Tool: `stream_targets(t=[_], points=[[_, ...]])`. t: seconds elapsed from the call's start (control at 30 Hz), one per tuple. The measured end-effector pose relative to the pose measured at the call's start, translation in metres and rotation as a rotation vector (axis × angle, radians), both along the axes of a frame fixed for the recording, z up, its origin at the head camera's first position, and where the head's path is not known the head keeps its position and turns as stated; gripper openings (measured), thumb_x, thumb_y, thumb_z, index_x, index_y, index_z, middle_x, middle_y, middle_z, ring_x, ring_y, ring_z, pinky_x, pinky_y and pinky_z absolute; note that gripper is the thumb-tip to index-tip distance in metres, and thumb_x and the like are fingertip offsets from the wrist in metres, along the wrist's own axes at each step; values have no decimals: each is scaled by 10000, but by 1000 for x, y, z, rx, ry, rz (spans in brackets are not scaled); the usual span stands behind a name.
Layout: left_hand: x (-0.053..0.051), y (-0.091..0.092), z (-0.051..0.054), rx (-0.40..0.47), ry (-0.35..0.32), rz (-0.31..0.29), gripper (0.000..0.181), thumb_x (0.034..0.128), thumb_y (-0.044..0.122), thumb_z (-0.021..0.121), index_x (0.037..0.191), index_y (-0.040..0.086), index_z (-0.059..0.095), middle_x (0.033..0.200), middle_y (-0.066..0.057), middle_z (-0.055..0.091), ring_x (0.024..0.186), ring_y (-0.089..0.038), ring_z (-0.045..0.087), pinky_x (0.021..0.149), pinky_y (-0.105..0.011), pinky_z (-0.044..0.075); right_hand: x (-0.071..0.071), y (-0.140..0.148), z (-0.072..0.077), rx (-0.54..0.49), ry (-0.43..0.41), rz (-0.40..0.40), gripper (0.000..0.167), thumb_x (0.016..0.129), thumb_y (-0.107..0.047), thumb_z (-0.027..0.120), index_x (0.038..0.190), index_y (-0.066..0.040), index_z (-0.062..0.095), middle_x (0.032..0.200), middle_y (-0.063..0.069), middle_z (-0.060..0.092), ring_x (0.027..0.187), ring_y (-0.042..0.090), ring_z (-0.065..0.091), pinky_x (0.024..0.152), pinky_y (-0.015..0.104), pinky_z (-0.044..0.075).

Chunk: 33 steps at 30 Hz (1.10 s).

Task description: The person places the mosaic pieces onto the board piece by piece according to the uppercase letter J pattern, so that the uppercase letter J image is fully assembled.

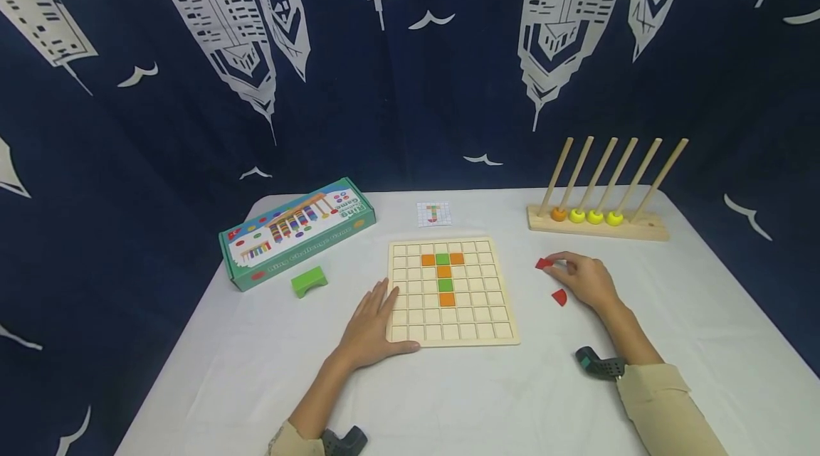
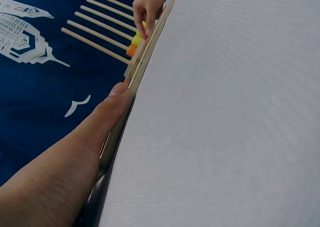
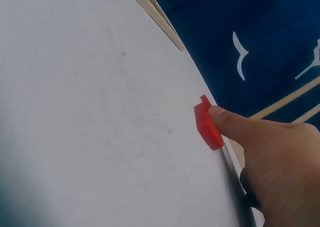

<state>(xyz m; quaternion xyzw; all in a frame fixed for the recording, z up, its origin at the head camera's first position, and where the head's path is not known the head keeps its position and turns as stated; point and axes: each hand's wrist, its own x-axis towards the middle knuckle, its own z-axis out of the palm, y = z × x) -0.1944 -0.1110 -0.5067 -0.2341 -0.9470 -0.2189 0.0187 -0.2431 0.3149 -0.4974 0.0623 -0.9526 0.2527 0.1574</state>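
Perhaps the right hand [image 1: 591, 282], pinching with mere fingertips, could drop the red piece [image 1: 541, 264], or the left hand [image 1: 366, 335], fingers spread, skew the board [image 1: 474, 308] by its left edge.

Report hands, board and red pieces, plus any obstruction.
Left hand on left edge of grid board. Right hand pinching one red piece; second red piece lying nearby. Pegged stand beyond, off the line to the board.

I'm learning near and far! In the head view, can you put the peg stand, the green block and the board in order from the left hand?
From the left hand:
1. Board: touching it.
2. Green block: left of the board.
3. Peg stand: far right, at the back.
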Motion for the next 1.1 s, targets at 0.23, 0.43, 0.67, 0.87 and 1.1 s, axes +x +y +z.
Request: stream_targets(t=[0.23, 0.43, 0.67, 0.87, 1.1], points=[[-1, -1, -1, -20, -15, 9, 1129, 657, 804, 523, 1470, 81, 221, 1540, -92, 84, 1403, -194, 35, 1118, -361, 85, -3, -3, -1, -2, 17, 20, 353, 797, -327, 727, 1016, -53, 686, 493, -44, 344, 454, 128, 307, 422, 258, 240], [0, 0, -1, -13, -13, -4, 1118, 663, 786, 543, 1467, 74, 228, 1536, -109, 98, 1402, -210, 48, 1118, -368, 84, -1, -13, 0, -33, 55, 45, 340, 794, -332, 728, 1008, -71, 691, 489, -56, 329, 441, 106, 279, 405, 252, 239], [0, 0, -2, -25, -23, 8, 1125, 660, 800, 524, 1472, 85, 216, 1541, -88, 78, 1404, -189, 24, 1119, -356, 71, 10, -56, 12, -48, 146, 219, 252, 766, -292, 757, 961, -139, 714, 490, -136, 282, 440, 24, 224, 395, 208, 215], [0, 0, -1, -15, -32, 7, 1129, 658, 805, 520, 1471, 82, 218, 1541, -90, 77, 1404, -188, 21, 1119, -358, 66, 28, -102, 21, -42, 107, 392, 235, 761, -320, 756, 958, -198, 713, 495, -179, 248, 458, -12, 201, 421, 183, 200], [-1, 0, -1, -27, -33, 11, 1130, 655, 817, 504, 1472, 90, 219, 1542, -84, 77, 1403, -176, 16, 1119, -353, 74, 36, -136, 16, -25, 103, 533, 223, 769, -357, 739, 950, -230, 709, 494, -204, 238, 461, -41, 193, 435, 166, 205]])
